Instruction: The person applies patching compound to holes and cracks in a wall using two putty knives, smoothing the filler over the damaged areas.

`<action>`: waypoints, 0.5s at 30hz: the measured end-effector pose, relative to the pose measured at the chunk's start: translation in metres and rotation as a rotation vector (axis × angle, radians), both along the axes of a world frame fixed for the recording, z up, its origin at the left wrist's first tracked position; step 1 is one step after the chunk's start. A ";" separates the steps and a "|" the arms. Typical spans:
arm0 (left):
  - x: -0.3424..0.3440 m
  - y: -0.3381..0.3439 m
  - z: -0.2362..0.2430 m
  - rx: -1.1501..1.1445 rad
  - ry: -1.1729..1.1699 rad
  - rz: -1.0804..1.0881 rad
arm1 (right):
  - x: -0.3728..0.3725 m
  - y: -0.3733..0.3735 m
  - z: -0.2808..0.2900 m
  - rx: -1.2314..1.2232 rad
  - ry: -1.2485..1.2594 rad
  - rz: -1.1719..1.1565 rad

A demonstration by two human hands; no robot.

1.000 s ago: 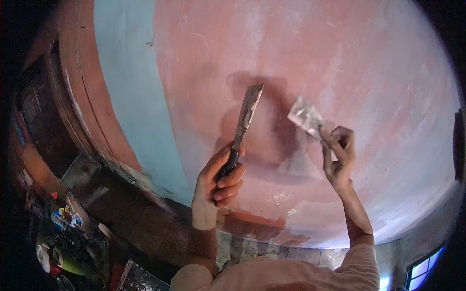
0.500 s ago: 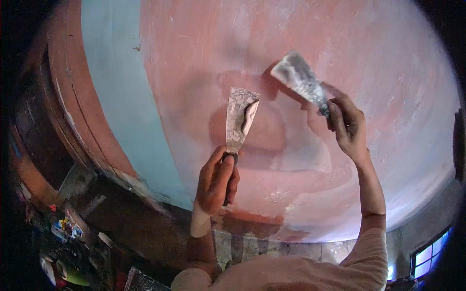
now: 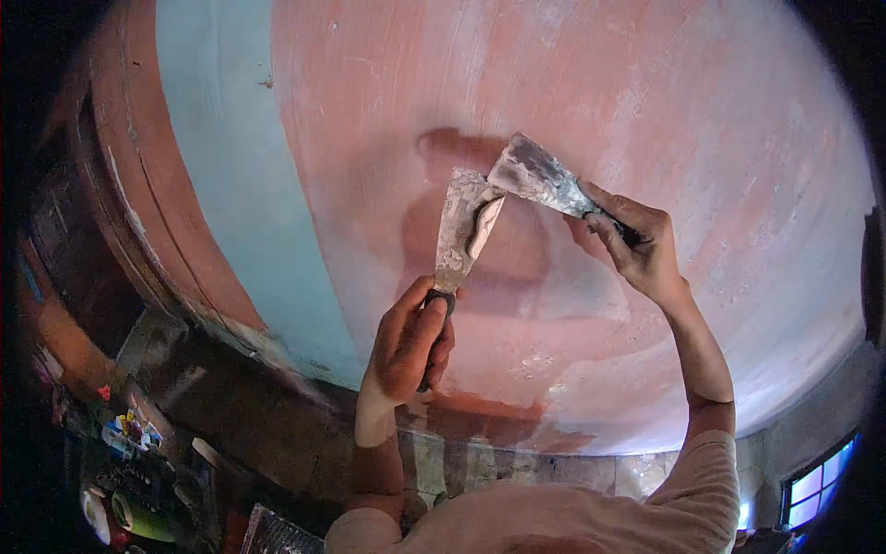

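Observation:
My left hand [image 3: 413,343] is closed round the dark handle of a putty knife [image 3: 454,240], its blade pointing up. A pale lump of filler [image 3: 484,228] clings along the right edge of that smeared blade. From the right, my right hand [image 3: 639,242] grips a second putty knife [image 3: 538,177], tilted up and to the left. The tip of its blade meets or overlaps the top corner of the left blade; whether they touch I cannot tell. Behind both tools is a pink wall [image 3: 388,74] with whitish smears, and their shadows fall on it.
A pale blue vertical band [image 3: 226,138] runs down the wall's left part. Brown wooden framing [image 3: 138,212] stands at the far left. Clutter with a small container of colourful items [image 3: 129,434] lies at lower left. A window [image 3: 820,485] shows at lower right.
My right hand has brought its putty knife left and down, its blade now tilted flatter and at the left knife's tip. The left knife has shifted slightly to the right.

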State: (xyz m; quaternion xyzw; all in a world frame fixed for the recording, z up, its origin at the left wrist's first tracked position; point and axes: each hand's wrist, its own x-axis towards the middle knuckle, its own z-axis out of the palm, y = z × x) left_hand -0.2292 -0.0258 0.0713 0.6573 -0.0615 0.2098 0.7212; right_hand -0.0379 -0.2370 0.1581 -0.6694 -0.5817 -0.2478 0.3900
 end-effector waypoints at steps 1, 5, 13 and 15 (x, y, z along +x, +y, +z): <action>0.002 0.001 -0.001 -0.003 0.004 -0.004 | 0.002 0.000 -0.002 -0.003 0.004 -0.004; 0.005 0.004 0.000 -0.025 0.022 -0.021 | -0.004 0.003 -0.008 -0.074 -0.020 -0.057; 0.008 0.007 -0.003 -0.088 0.085 -0.052 | 0.002 0.010 -0.030 -0.087 -0.035 -0.078; 0.008 0.006 -0.004 -0.041 0.046 0.019 | 0.000 0.012 -0.036 -0.104 0.039 -0.073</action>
